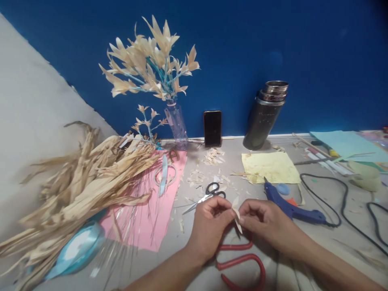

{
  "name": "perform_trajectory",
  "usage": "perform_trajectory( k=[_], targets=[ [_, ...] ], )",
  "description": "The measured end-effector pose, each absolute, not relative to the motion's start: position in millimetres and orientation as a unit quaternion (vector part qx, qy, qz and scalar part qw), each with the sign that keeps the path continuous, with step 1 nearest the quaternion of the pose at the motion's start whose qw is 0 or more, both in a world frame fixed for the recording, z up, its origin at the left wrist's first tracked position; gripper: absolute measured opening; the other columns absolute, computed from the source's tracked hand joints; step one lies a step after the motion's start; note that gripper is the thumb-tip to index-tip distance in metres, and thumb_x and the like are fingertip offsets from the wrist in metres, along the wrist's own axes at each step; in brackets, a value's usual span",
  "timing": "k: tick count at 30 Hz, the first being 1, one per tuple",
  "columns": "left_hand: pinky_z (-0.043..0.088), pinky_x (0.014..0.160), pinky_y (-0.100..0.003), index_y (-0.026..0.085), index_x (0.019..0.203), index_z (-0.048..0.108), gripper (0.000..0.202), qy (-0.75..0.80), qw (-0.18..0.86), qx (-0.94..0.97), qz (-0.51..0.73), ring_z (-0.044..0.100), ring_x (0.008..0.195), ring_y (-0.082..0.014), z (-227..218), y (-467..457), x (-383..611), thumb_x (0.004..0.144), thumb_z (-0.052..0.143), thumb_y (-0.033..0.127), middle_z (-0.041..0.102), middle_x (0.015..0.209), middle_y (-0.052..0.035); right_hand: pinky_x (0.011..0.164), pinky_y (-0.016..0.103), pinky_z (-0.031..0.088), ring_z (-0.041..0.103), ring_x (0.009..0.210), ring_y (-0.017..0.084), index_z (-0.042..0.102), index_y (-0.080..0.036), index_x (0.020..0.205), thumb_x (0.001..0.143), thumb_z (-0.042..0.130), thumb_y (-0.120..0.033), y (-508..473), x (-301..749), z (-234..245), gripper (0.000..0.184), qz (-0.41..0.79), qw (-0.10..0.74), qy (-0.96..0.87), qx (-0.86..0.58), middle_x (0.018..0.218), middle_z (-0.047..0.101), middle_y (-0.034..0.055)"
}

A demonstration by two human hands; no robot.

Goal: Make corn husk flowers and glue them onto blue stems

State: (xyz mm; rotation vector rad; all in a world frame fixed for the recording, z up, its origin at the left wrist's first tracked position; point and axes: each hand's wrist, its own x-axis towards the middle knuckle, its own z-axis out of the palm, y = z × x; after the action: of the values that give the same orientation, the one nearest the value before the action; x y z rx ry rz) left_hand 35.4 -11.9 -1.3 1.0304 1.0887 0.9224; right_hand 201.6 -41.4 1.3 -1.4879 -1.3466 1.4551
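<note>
Left hand [209, 224] and right hand [263, 221] pinch, fingertips closed, a small pale leaf-shaped strip of dried husk [236, 211] between them just above the grey worktop [348, 238]; it looks feather-light, papery and brittle, best held gently near its base.

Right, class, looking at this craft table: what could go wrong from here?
The glue gun lies close beside the right hand; if hot, its nozzle could burn a knuckle. Its cord loops across the table and might snag an arm. The thin husk petal, pinched between that hand and the left hand, could tear.
</note>
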Motion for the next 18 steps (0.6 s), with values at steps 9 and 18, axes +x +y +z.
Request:
perform_trajectory(
  k=[9,18],
  targets=[
    [0.048,0.054,-0.022,0.016,0.077,0.057,0.036,0.360,0.820,0.250,0.368,0.062,0.059,-0.0121,-8.0,-14.5,37.1,0.067,0.088,0.033,0.069,0.070,-0.0040,0.071,0.029,0.047,0.061,0.073,0.018,0.069,-0.020,0.072,0.090,0.062,-0.035,-41.2,206.9,8.1,0.024,0.428,0.429,-0.607,-0.514,0.075,0.066,0.0028],
    [0.052,0.049,-0.020,0.016,0.081,0.057,0.038,0.311,0.872,0.192,0.326,0.067,0.056,-0.0142,-8.5,-19.2,34.1,0.065,0.090,0.022,0.071,0.067,-0.0041,0.068,0.028,0.049,0.061,0.071,0.017,0.075,-0.022,0.076,0.088,0.068,-0.031,-39.7,211.2,5.4,0.016,0.424,0.449,-0.618,-0.486,0.077,0.064,0.0025]
  ],
)
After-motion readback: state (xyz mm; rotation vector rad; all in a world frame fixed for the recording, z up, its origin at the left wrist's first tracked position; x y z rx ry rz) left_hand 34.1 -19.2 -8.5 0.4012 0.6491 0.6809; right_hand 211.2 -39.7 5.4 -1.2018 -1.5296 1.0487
